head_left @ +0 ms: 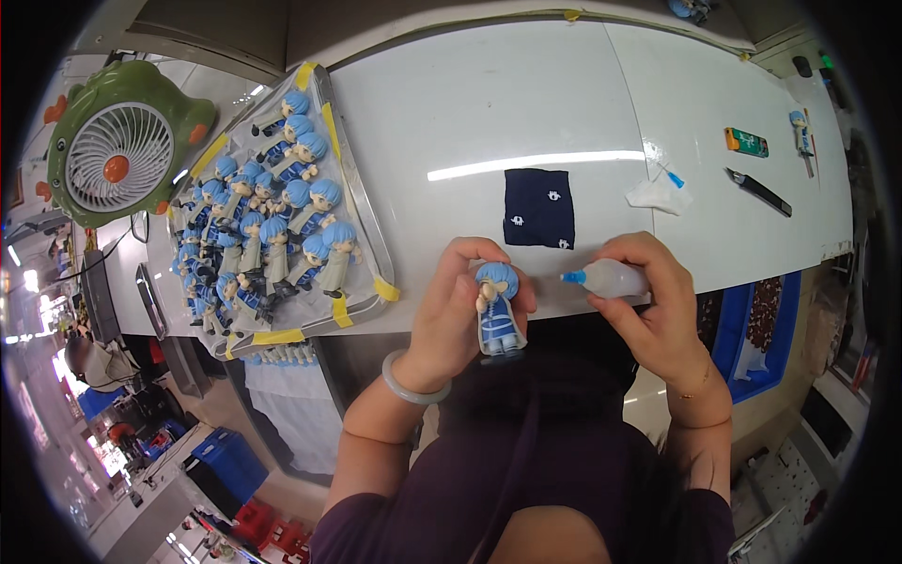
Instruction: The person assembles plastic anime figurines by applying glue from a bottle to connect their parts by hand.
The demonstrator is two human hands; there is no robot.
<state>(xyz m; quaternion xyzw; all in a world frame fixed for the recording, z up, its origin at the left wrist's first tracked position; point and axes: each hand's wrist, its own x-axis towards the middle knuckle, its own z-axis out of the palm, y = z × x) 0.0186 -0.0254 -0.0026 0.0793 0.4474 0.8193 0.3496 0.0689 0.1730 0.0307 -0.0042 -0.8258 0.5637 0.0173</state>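
Observation:
Upright in my left hand (446, 320) is a small figurine (501, 315) with blue hair and a blue-and-white outfit, gripped by its sides between thumb and fingers. My right hand (658, 305) is closed around a translucent white squeeze bottle (618, 278). The bottle lies sideways in the grip, its blue nozzle tip pointing left toward the figurine, with a gap between them. Just beyond both hands a dark navy cloth square (538, 209) with small white motifs lies flat on the white table (451, 113).
At left stands a tray (362, 207) edged with yellow tape, crowded with similar figurines, beside a green fan (117, 141). To the right lie a crumpled white tissue (660, 195), a blue needle tip, a black craft knife (759, 192), a lighter (746, 142) and another figurine (800, 132). Below sits a blue bin (787, 324).

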